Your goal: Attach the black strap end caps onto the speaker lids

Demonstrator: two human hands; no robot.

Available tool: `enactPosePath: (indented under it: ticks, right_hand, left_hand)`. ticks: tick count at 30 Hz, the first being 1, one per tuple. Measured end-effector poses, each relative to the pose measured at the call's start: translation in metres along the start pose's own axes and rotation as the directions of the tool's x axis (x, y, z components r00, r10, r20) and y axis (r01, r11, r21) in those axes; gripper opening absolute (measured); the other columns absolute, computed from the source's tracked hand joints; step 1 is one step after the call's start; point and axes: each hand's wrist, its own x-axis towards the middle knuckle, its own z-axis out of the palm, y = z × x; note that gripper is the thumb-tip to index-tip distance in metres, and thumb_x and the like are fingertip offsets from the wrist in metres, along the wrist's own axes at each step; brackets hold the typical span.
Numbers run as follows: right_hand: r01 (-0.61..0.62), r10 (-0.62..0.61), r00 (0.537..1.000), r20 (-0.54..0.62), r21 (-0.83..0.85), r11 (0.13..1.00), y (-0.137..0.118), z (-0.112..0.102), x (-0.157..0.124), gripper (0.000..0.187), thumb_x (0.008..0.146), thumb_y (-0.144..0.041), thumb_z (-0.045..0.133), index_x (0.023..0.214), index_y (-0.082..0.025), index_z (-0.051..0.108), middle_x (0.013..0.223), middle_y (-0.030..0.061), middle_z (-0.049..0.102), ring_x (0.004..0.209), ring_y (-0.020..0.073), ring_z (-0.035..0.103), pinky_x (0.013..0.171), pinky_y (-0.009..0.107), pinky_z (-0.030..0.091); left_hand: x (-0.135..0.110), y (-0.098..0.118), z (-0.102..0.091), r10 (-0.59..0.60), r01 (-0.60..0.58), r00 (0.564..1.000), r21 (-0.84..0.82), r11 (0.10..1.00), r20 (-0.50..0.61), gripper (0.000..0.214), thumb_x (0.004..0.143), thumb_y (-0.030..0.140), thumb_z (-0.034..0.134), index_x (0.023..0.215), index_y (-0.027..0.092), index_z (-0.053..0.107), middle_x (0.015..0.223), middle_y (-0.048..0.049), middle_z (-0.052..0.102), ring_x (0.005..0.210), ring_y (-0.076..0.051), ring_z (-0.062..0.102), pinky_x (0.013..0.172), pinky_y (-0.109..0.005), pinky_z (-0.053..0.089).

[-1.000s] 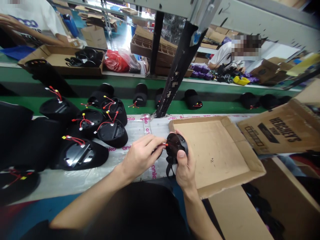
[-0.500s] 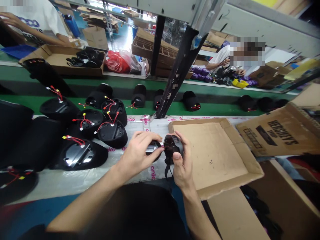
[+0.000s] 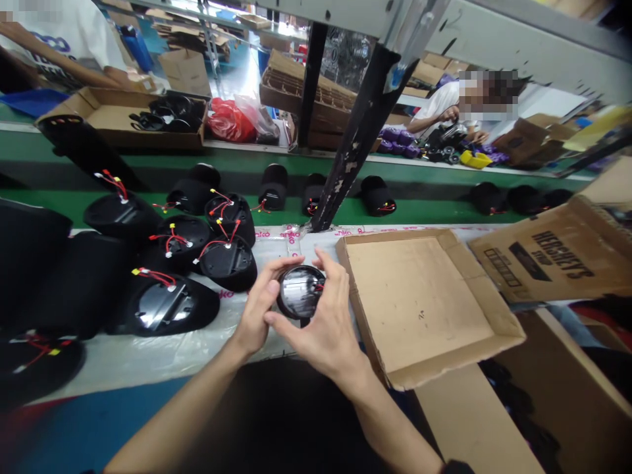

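Note:
Both my hands hold one round black plastic part (image 3: 299,291) just above the plastic-covered bench, its glossy inner face turned up. My left hand (image 3: 258,309) grips its left rim with thumb and fingers. My right hand (image 3: 323,319) wraps round its right and near side, fingers curled over the top edge. A short red wire shows at the part's right rim. Several similar black shells with red wires (image 3: 224,260) lie on the bench to the left.
An empty flat cardboard tray (image 3: 469,342) sits right of my hands, a printed carton (image 3: 557,260) beyond it. A black post (image 3: 353,145) rises behind. More black parts ride the green conveyor (image 3: 424,210). Other people work at the far side.
The two black pieces that my hands held apart have come together into one round part. My right hand moved left over it and both hands shifted slightly left.

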Motion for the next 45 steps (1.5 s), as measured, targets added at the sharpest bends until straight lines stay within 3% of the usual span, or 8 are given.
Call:
enactPosePath:
  ticks: [4, 12, 17, 23, 34, 37, 41, 45]
  right_hand:
    - [-0.133, 0.111, 0.991, 0.079, 0.397, 0.908, 0.021, -0.015, -0.007, 0.078, 0.102, -0.049, 0.066, 0.169, -0.033, 0.03, 0.174, 0.0109, 0.041, 0.16, 0.0328, 0.045, 0.134, 0.061, 0.037]
    - [-0.297, 0.338, 0.939, 0.06, 0.634, 0.714, 0.054, 0.012, -0.022, 0.058, 0.097, -0.053, 0.072, 0.146, -0.025, 0.057, 0.151, 0.0129, 0.069, 0.141, 0.0308, 0.067, 0.12, 0.051, 0.057]
    - [-0.295, 0.405, 0.913, -0.049, 0.607, 0.738, 0.045, 0.013, -0.028, 0.047, 0.096, -0.05, 0.078, 0.134, -0.022, 0.074, 0.14, 0.0122, 0.079, 0.132, 0.033, 0.075, 0.118, 0.054, 0.059]
    - [-0.292, 0.392, 0.91, -0.136, 0.461, 0.838, 0.035, 0.012, -0.029, 0.046, 0.103, -0.054, 0.068, 0.134, -0.023, 0.081, 0.139, 0.0093, 0.08, 0.138, 0.035, 0.072, 0.123, 0.057, 0.055]
    - [-0.325, 0.388, 0.922, -0.02, 0.508, 0.798, 0.031, 0.012, -0.025, 0.051, 0.107, -0.058, 0.06, 0.142, -0.026, 0.076, 0.154, 0.0069, 0.071, 0.152, 0.0311, 0.06, 0.135, 0.058, 0.039]
    - [-0.352, 0.341, 0.932, 0.121, 0.53, 0.772, 0.047, -0.001, -0.026, 0.054, 0.107, -0.06, 0.058, 0.148, -0.028, 0.071, 0.162, 0.0066, 0.065, 0.16, 0.0304, 0.051, 0.138, 0.059, 0.031]
    - [-0.348, 0.213, 0.931, 0.297, 0.541, 0.766, 0.08, -0.018, -0.033, 0.064, 0.101, -0.049, 0.066, 0.162, -0.032, 0.056, 0.169, 0.0065, 0.056, 0.164, 0.03, 0.045, 0.137, 0.06, 0.032]
    - [-0.224, 0.128, 0.934, 0.332, 0.268, 0.937, 0.092, -0.017, -0.028, 0.078, 0.079, -0.025, 0.086, 0.153, -0.028, 0.062, 0.15, 0.0123, 0.071, 0.148, 0.0374, 0.062, 0.129, 0.066, 0.041]
  left_hand:
    - [0.006, -0.002, -0.001, -0.083, 0.067, 0.993, 0.173, 0.983, 0.086, 0.04, 0.111, 0.05, 0.055, 0.134, 0.021, 0.073, 0.144, -0.0114, 0.075, 0.134, -0.028, 0.071, 0.116, -0.039, 0.055]
    - [-0.007, -0.016, 0.012, -0.071, 0.081, 0.995, 0.16, 0.984, -0.072, 0.046, 0.116, 0.051, 0.042, 0.137, 0.021, 0.07, 0.142, -0.0107, 0.073, 0.131, -0.026, 0.069, 0.114, -0.04, 0.054]
    - [-0.017, -0.015, 0.02, -0.025, 0.089, 0.961, 0.224, 0.97, -0.274, 0.039, 0.114, 0.053, 0.05, 0.126, 0.022, 0.068, 0.133, -0.0098, 0.075, 0.127, -0.024, 0.071, 0.112, -0.039, 0.057]
    - [-0.015, -0.009, 0.029, -0.015, 0.111, 0.948, 0.286, 0.952, -0.317, 0.037, 0.116, 0.049, 0.043, 0.118, 0.022, 0.068, 0.13, -0.0099, 0.078, 0.12, -0.024, 0.075, 0.105, -0.038, 0.061]
    - [-0.001, -0.017, 0.013, -0.086, 0.094, 0.995, 0.228, 0.969, -0.046, 0.055, 0.117, 0.05, 0.029, 0.135, 0.018, 0.071, 0.138, -0.0131, 0.077, 0.126, -0.027, 0.075, 0.111, -0.044, 0.06]
    - [-0.002, 0.016, -0.004, -0.151, 0.12, 0.987, 0.381, 0.917, 0.052, 0.053, 0.116, 0.051, 0.037, 0.148, 0.021, 0.067, 0.153, -0.0118, 0.071, 0.145, -0.029, 0.066, 0.121, -0.047, 0.056]
    - [-0.017, 0.118, -0.035, -0.068, -0.115, 0.972, 0.714, 0.691, 0.223, 0.052, 0.112, 0.045, 0.055, 0.163, 0.035, 0.056, 0.165, -0.0042, 0.06, 0.153, -0.03, 0.058, 0.12, -0.046, 0.058]
    - [0.014, 0.217, -0.078, -0.136, -0.309, 0.906, 0.847, 0.433, 0.4, 0.04, 0.11, 0.054, 0.055, 0.13, 0.033, 0.083, 0.124, -0.003, 0.083, 0.114, -0.032, 0.08, 0.103, -0.045, 0.064]
